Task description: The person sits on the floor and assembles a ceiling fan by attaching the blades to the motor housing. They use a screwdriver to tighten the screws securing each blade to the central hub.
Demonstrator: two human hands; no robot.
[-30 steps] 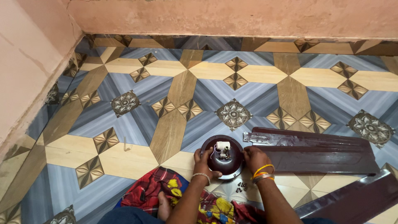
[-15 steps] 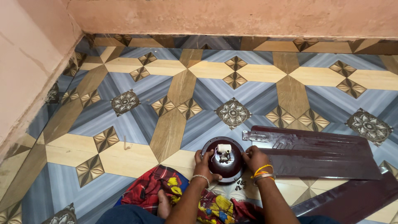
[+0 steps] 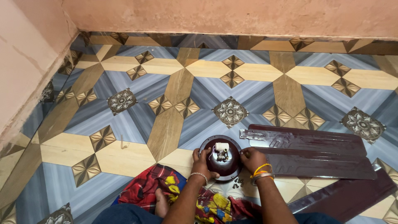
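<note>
A round dark-brown ceiling fan motor housing (image 3: 221, 164) lies on the patterned floor, with a white terminal block (image 3: 221, 147) and wires at its centre. My left hand (image 3: 202, 162) grips its left rim and my right hand (image 3: 252, 159) grips its right rim. Several small dark screws (image 3: 237, 183) lie on the floor just below the housing, near my right wrist with its orange and metal bangles (image 3: 262, 171).
Two stacked dark-brown fan blades (image 3: 315, 151) lie to the right of the housing, and a third blade (image 3: 348, 195) lies at the lower right. A red, yellow and blue cloth (image 3: 182, 195) covers my lap. Pink walls (image 3: 25, 66) close the left and far sides.
The view has shifted slightly. Both hands stay on the housing rim, and the housing and blades remain in place.
</note>
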